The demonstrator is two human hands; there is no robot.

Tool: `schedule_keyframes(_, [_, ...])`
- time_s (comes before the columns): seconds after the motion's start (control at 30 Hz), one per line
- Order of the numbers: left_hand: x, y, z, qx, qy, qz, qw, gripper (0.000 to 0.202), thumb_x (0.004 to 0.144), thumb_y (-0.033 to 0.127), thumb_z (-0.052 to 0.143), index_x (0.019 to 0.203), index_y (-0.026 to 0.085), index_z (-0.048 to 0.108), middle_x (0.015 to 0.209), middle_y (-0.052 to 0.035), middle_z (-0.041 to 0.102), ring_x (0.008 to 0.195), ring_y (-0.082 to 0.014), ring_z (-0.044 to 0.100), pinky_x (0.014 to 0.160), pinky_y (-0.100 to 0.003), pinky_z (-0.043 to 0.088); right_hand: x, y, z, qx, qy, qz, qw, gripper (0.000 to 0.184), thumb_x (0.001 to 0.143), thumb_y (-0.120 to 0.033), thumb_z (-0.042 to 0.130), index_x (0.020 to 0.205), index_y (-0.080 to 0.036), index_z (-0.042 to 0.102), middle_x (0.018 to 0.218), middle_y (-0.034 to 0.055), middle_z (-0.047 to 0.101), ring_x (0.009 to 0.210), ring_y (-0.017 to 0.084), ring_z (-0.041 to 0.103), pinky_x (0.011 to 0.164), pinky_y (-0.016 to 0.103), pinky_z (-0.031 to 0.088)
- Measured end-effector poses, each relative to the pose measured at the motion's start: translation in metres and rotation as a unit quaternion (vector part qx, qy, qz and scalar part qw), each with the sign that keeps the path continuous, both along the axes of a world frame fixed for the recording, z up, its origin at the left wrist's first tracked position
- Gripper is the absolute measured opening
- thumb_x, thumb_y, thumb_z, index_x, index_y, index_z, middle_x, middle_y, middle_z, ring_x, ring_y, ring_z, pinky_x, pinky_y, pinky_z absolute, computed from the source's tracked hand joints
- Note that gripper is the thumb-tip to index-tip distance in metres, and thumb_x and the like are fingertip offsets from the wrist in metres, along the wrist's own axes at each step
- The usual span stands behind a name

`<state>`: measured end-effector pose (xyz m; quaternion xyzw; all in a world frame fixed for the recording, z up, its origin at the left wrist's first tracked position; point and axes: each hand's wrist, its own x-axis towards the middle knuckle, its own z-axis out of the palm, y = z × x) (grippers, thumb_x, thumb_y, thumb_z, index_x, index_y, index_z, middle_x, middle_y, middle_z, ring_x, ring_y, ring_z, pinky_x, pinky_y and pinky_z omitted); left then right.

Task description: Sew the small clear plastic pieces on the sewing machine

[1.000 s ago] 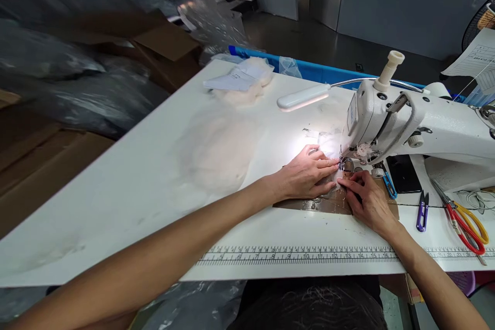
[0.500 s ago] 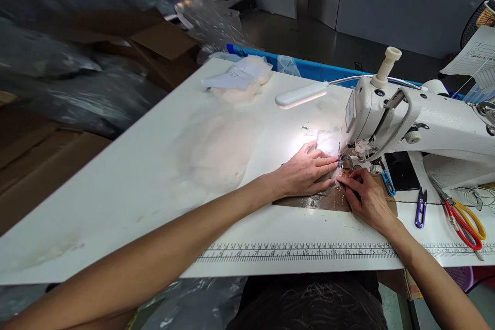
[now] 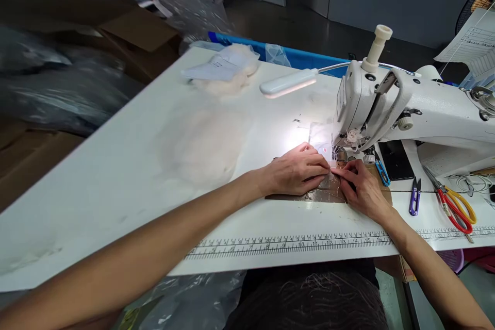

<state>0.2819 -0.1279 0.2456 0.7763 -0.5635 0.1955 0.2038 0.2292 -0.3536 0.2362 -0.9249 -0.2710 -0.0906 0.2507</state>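
Note:
A piece of sheer white fabric (image 3: pixel 320 135) lies under the lamp's bright spot, just left of the sewing machine (image 3: pixel 436 100) needle area. My left hand (image 3: pixel 299 169) rests on its near part, with bent fingers closed at the edge. Thumb and forefinger of my right hand (image 3: pixel 361 185) pinch the same edge, close to the left fingertips and just in front of the presser foot (image 3: pixel 335 152). Part of the fabric is hidden beneath my hands. Below them lies a brown, shiny plate (image 3: pixel 309 196) on the white table (image 3: pixel 127 180).
A ruler strip (image 3: pixel 286 245) runs along the front edge. Right of my hands lie purple snips (image 3: pixel 415 197), blue snips (image 3: pixel 382 171), a black phone (image 3: pixel 396 161) and red- and yellow-handled scissors (image 3: pixel 456 211). Pale fluffy pieces (image 3: pixel 201 144) lie left; a lamp (image 3: pixel 288 83) hangs above.
The view has shifted slightly. My left fingers, flatter and close to the needle before, have drawn back and bent at the fabric's edge. More fabric shows beyond them. My right hand still pinches.

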Motion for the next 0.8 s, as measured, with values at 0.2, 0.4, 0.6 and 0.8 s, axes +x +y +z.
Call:
schedule_keyframes(0.2, [0.0, 0.002, -0.003, 0.05, -0.01, 0.004, 0.999, 0.022, 0.095, 0.017, 0.043, 0.092, 0.019, 0.064, 0.096, -0.0054, 0.07, 0.079, -0.0173, 0.059, 0.076, -0.036, 0.042, 0.0, 0.0, -0.002, -0.024, -0.01, 0.002, 1.0, 0.034, 0.093, -0.018, 0.046, 0.12, -0.022, 0.067, 0.101, 0.0097, 0.056, 0.082, 0.02, 0.057, 0.073, 0.035, 0.056])
schedule_keyframes(0.4, [0.0, 0.001, -0.006, 0.086, -0.012, -0.005, 0.996, 0.021, 0.096, 0.018, 0.042, 0.091, 0.018, 0.063, 0.09, -0.007, 0.066, 0.08, -0.0186, 0.059, 0.082, -0.037, 0.044, -0.001, 0.002, 0.004, -0.087, -0.015, -0.001, 0.996, 0.036, 0.091, -0.015, 0.048, 0.123, -0.02, 0.065, 0.102, 0.0106, 0.057, 0.084, 0.021, 0.057, 0.067, 0.032, 0.055])
schedule_keyframes(0.6, [-0.004, -0.001, 0.004, 0.125, -0.064, 0.012, 0.99, 0.025, 0.093, 0.014, 0.039, 0.087, 0.017, 0.062, 0.088, -0.0071, 0.066, 0.077, -0.0185, 0.058, 0.085, -0.04, 0.044, -0.001, 0.004, 0.01, -0.15, -0.014, 0.003, 0.989, 0.037, 0.091, -0.016, 0.047, 0.125, -0.023, 0.063, 0.104, 0.0112, 0.058, 0.086, 0.022, 0.057, 0.059, 0.027, 0.052])
schedule_keyframes(0.8, [-0.005, -0.002, 0.004, 0.135, -0.044, 0.029, 0.989, 0.022, 0.089, 0.015, 0.042, 0.086, 0.018, 0.063, 0.09, -0.0069, 0.066, 0.08, -0.0193, 0.058, 0.09, -0.042, 0.044, 0.002, 0.006, 0.01, -0.174, -0.01, 0.003, 0.985, 0.038, 0.091, -0.016, 0.045, 0.126, -0.022, 0.059, 0.104, 0.0118, 0.057, 0.084, 0.022, 0.058, 0.055, 0.025, 0.049])
